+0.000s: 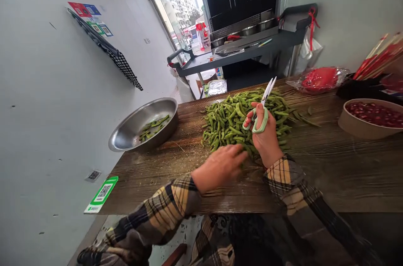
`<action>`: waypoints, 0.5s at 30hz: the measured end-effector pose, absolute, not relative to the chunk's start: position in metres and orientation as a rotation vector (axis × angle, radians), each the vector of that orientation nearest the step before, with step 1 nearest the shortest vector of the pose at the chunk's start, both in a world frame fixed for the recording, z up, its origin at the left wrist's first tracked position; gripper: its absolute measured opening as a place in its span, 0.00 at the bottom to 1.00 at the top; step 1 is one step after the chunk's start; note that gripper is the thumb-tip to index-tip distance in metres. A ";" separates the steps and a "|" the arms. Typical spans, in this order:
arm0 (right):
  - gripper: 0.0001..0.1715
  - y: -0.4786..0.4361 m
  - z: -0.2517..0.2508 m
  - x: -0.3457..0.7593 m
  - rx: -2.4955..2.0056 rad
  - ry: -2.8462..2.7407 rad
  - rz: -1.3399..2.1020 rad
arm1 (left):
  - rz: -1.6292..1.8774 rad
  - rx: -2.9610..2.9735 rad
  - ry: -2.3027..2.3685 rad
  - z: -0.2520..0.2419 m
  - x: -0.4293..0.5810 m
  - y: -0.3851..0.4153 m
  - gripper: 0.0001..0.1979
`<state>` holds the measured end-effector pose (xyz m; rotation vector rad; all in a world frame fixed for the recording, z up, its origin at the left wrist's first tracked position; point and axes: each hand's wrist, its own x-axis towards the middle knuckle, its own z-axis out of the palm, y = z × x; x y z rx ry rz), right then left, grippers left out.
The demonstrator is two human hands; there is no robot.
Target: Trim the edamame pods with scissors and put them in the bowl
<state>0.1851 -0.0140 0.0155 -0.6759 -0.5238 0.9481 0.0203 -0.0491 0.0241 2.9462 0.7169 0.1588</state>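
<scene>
- Dark brown wooden desk (315, 173), mid-frame, carrying:
- Round silver metal basin (166, 134), left
- Heaped slender green pods (225, 121), centre
- Green-and-white rectangular card (102, 194), lower left
- Round beige bowl (355, 125), right edge
- Red-filled clear plastic bag (324, 78), right

A brown tub (362, 129) holds small red pieces (379, 114). Behind the tub are sticks (378, 62); behind and left of it lies a red package (321, 79).

**Shine against grain**

Smooth, glossy metal is shown in the basin (126, 127), and grained, rough-looking wood in the tabletop (330, 167). The scissors (264, 98) are formed of shiny metal and smooth plastic; matt cloth is seen in the sleeves (163, 207).
</scene>
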 end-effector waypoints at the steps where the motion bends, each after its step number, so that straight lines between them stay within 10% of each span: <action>1: 0.22 -0.014 0.016 0.184 -0.669 -0.525 0.958 | 0.097 3.003 0.621 0.020 0.028 -0.058 0.25; 15: 0.22 -0.015 0.013 0.174 -0.634 -0.543 1.058 | 0.511 2.800 1.187 0.009 -0.010 0.053 0.14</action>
